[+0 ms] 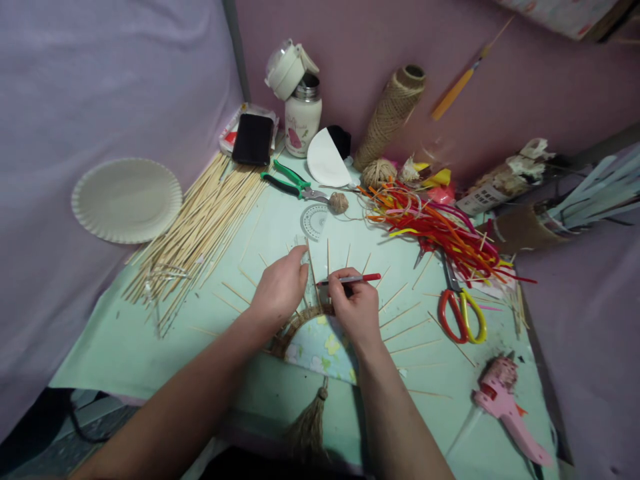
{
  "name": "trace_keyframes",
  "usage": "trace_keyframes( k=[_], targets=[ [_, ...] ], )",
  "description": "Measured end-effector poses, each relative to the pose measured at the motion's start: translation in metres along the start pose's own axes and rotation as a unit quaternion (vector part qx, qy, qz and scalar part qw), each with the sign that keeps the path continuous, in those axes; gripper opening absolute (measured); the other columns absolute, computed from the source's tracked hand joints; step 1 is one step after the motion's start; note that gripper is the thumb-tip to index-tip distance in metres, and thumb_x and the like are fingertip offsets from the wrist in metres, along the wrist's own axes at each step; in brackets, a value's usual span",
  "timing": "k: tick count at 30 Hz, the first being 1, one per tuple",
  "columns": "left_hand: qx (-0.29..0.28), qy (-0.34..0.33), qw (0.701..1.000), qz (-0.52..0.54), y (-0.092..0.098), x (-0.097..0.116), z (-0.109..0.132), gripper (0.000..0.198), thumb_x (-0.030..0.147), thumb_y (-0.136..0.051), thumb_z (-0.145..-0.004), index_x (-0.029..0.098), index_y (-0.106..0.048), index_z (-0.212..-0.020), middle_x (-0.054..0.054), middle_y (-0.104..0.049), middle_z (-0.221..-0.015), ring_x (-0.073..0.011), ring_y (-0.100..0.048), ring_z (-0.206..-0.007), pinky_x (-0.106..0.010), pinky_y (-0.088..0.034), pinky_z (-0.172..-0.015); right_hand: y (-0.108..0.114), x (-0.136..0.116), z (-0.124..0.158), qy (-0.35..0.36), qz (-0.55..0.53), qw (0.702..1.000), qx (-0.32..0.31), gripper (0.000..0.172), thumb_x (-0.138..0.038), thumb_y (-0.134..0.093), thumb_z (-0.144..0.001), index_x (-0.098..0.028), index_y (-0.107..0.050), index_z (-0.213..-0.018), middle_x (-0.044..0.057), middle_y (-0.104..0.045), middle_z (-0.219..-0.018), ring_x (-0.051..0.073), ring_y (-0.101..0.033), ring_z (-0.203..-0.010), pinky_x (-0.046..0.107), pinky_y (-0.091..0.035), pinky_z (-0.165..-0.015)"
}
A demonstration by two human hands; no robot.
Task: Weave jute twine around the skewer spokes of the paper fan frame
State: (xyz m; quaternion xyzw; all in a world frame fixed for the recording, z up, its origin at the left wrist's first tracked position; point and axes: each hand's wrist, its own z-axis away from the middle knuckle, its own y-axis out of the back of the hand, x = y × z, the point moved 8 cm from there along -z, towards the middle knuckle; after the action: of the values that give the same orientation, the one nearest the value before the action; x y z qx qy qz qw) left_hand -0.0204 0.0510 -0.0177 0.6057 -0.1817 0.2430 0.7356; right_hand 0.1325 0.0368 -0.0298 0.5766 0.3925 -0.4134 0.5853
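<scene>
My right hand (354,308) is closed around a red pen (350,279), its tip pointing left. My left hand (280,288) presses down with fingers together on a clear ruler (306,257) and thin bamboo sticks. Both hands rest over a half-round fan piece (317,343) with a floral face, a twine-wrapped rim and sticks radiating outward. A twine tassel (313,421) hangs from its lower edge.
A pile of bamboo skewers (197,227) and a paper plate (127,199) lie left. Pliers (290,183), a protractor (314,221), twine balls and a twine cone (393,113) sit behind. Coloured strips (435,230), scissors (463,313) and a pink glue gun (503,407) lie right.
</scene>
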Motion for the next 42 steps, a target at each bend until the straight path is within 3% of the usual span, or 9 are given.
trace_keyframes(
  k=[35, 42],
  targets=[
    [-0.003, 0.008, 1.000, 0.000, -0.001, -0.002, 0.000, 0.041, 0.023, -0.042, -0.093, 0.016, -0.054, -0.131, -0.010, -0.072, -0.095, -0.0267, -0.067, -0.094, -0.035, -0.048, -0.083, 0.000, -0.001, 0.002, 0.010, 0.016, 1.000, 0.001, 0.019, -0.032, -0.055, -0.087, -0.019, -0.062, -0.074, -0.003, -0.058, -0.060, 0.011, -0.052, -0.051, 0.021, -0.041, -0.052],
    [0.023, -0.001, 0.998, 0.052, 0.009, 0.001, 0.003, 0.040, 0.023, -0.043, -0.092, 0.016, -0.055, -0.130, -0.005, -0.069, -0.080, -0.0221, -0.066, -0.080, -0.031, -0.046, -0.075, 0.002, -0.003, 0.002, 0.009, -0.004, 1.000, 0.008, 0.019, -0.032, -0.055, -0.088, -0.019, -0.062, -0.077, -0.002, -0.062, -0.063, 0.011, -0.055, -0.052, 0.021, -0.043, -0.052]
  ],
)
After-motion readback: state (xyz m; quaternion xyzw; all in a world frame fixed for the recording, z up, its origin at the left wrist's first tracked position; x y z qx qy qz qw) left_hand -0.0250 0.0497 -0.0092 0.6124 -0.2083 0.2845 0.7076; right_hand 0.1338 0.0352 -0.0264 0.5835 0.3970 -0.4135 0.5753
